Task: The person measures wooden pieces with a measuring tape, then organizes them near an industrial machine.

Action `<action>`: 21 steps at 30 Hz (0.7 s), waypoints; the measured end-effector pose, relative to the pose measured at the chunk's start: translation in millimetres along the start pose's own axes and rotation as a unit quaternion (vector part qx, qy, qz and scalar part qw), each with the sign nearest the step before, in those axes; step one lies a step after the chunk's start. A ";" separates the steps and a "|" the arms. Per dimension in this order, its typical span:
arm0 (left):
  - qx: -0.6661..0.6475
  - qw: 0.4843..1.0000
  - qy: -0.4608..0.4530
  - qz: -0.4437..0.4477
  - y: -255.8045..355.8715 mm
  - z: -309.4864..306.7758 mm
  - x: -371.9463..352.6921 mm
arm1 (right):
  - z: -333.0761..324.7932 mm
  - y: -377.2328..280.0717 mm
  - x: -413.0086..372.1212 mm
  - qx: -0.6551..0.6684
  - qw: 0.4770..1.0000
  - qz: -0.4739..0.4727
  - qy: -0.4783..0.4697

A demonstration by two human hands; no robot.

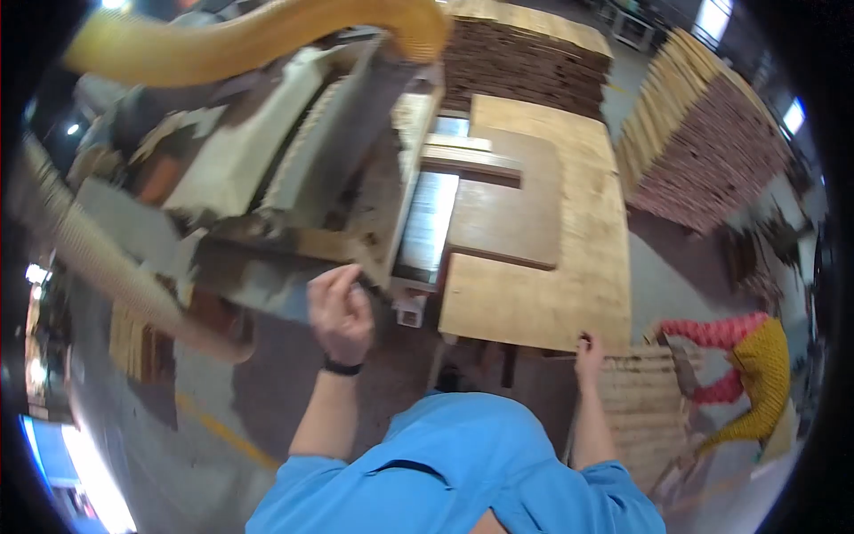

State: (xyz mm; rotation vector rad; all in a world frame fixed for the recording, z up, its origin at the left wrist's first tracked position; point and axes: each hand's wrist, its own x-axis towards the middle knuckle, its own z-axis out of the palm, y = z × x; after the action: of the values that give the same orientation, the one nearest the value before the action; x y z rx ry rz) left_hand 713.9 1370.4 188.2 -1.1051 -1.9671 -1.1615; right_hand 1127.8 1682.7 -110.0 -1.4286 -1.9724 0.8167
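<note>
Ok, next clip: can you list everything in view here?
machine: one, grey, upper left
duct hoses: two, yellow, one across the top, one down the left
plywood sheets: several, tan and brown, flat at centre
veneer stacks: two, brown, top centre and upper right
slatted boards: pale wood, lower right
other person: one, yellow and red clothes, right edge
floor: grey, yellow line, lower left
shirt: blue, bottom
wristband: one, black, left wrist
left hand: raised, fingers curled, by the machine's near edge
right hand: on the near edge of the tan sheet
</note>
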 end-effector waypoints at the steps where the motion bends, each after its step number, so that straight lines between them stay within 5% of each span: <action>1: -0.016 1.000 0.003 -0.011 -0.4 0.4 -2.0 | -2.1 -8.0 -10.2 -0.031 0.999 -0.015 0.001; 10: 0.083 0.994 0.006 -0.075 4.7 -8.9 18.3 | 11.3 -38.1 32.2 -0.029 0.999 -0.015 -0.024; 21: 0.208 0.971 0.023 -0.118 -19.6 7.4 -2.9 | 148.6 -184.4 318.8 -0.095 0.924 -0.354 -0.113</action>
State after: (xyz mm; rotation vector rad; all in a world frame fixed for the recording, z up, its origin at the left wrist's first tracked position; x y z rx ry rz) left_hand 697.6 1370.7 174.7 -0.6364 -2.2164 -0.8195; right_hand 818.0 1921.1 -39.9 -0.6163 -2.5513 0.4714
